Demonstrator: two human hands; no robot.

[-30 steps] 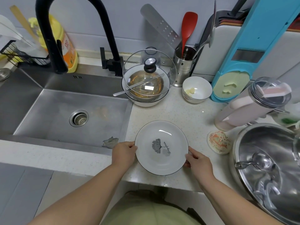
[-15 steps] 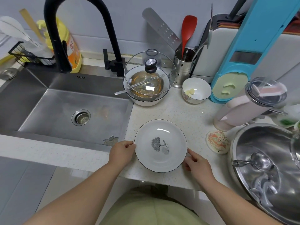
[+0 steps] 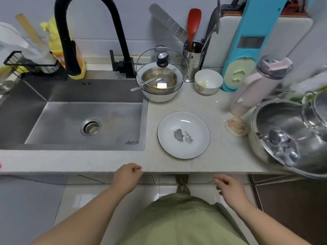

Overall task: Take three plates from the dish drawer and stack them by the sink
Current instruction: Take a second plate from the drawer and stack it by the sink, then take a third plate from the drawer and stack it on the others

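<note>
The pale speckled tabletop (image 3: 177, 165) runs across the view, with the stainless steel sink (image 3: 70, 121) sunk into its left part and a black arched faucet (image 3: 70, 32) rising behind the basin. At the right edge a large steel pot (image 3: 283, 138) stands on the tabletop, holding what look like metal ladles. Behind, a glass lid (image 3: 161, 67) leans over a white bowl (image 3: 159, 93) with a steel bowl inside it, and a small white bowl (image 3: 208, 82) stands just beside a steel utensil holder (image 3: 193, 57). One white plate (image 3: 183, 135) with a dark rim and a grey leaf print lies flat on the tabletop, just right of the sink and near the front edge, with nothing stacked on it. Both hands are off the plate, below the tabletop's front edge. The left hand (image 3: 126, 176) is at that edge, fingers loosely curled and holding nothing. The right hand (image 3: 230, 189) hangs lower, well apart from the plate, fingers half curled and empty.
</note>
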